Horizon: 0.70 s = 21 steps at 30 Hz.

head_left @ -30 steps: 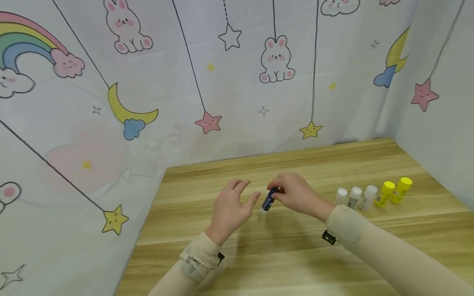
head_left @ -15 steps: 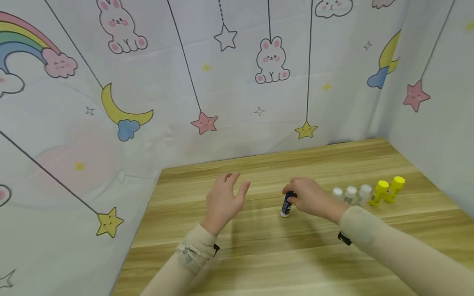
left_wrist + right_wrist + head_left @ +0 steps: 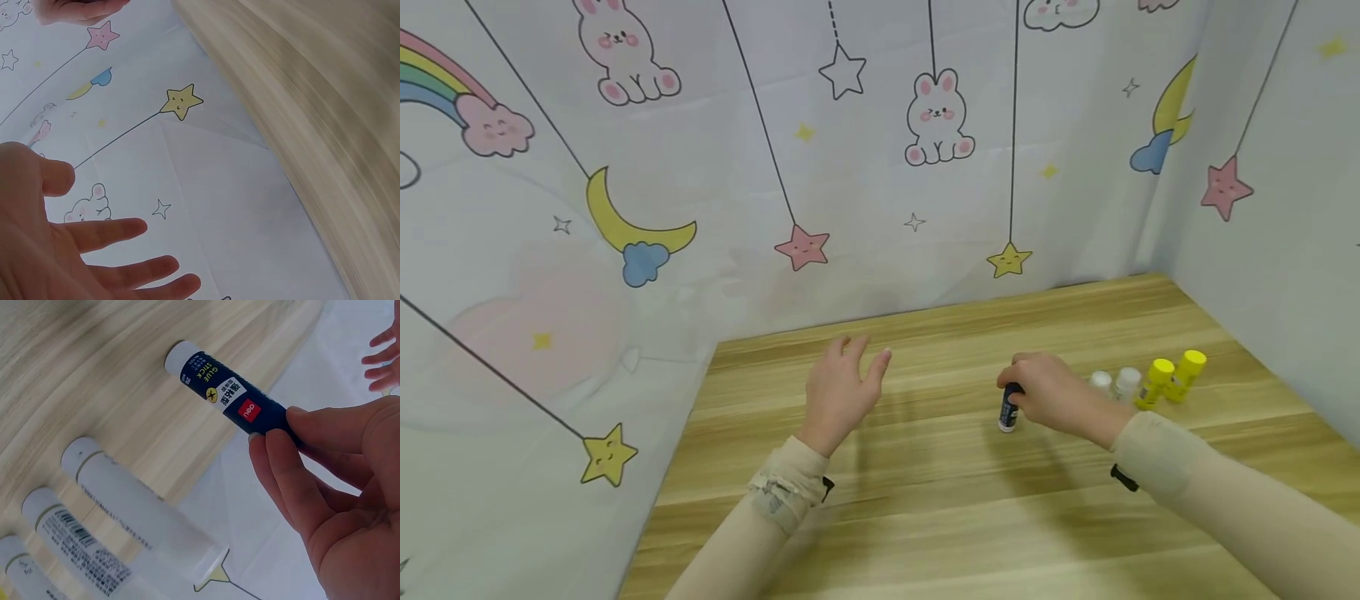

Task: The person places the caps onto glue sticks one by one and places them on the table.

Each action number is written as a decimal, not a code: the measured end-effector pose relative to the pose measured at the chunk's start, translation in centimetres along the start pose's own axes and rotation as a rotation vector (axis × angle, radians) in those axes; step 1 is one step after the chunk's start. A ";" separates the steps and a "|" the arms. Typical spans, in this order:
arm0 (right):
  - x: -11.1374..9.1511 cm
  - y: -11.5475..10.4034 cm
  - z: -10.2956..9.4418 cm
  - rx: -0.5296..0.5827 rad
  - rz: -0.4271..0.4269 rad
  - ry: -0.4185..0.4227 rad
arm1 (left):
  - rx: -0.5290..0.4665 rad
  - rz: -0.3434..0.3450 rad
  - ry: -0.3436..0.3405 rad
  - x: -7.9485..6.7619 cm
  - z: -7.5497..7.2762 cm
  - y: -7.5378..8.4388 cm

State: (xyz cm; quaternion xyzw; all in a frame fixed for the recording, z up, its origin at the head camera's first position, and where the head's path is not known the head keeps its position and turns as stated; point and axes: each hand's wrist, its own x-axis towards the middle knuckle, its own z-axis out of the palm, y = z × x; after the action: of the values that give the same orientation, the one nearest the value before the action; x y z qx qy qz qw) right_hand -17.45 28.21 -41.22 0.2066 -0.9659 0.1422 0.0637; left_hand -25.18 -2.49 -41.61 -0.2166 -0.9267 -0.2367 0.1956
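My right hand (image 3: 1051,392) pinches the upper end of a dark blue glue stick (image 3: 1010,410) between thumb and fingertips. In the right wrist view, the glue stick (image 3: 225,392) shows its printed label and a white end at the table; whether that end touches the wood I cannot tell. Beside it, white labelled tubes (image 3: 134,494) stand in a row, partly hidden behind the right hand in the head view. My left hand (image 3: 841,387) hovers over the left part of the table, holding nothing. Its fingers (image 3: 144,271) are spread and relaxed in the left wrist view.
Two yellow tubes (image 3: 1180,377) stand upright at the right end of the row. The wood-grain table (image 3: 925,492) meets a white cartoon-printed cloth (image 3: 865,183) at its back and sides.
The right hand has moved right with the glue stick, from near the left hand towards the row of tubes, and the stick has come more upright. The left hand has drawn away left.
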 end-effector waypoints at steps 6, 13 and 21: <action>-0.5 0.6 -0.3 -0.037 -0.008 -0.001 | 0.035 -0.015 -0.023 0.2 0.1 -0.3; -1.2 1.1 -0.8 -0.077 0.008 -0.004 | 0.039 -0.028 -0.038 0.2 0.1 -0.4; -1.7 1.6 -1.0 -0.088 0.033 -0.012 | 0.024 -0.048 -0.062 0.1 0.0 -0.5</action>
State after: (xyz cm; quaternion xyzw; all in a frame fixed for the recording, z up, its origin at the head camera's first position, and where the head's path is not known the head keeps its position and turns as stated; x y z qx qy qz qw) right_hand -16.56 30.56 -40.98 0.1885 -0.9749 0.0991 0.0646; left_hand -25.47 -2.82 -41.75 -0.1993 -0.9400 -0.2232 0.1636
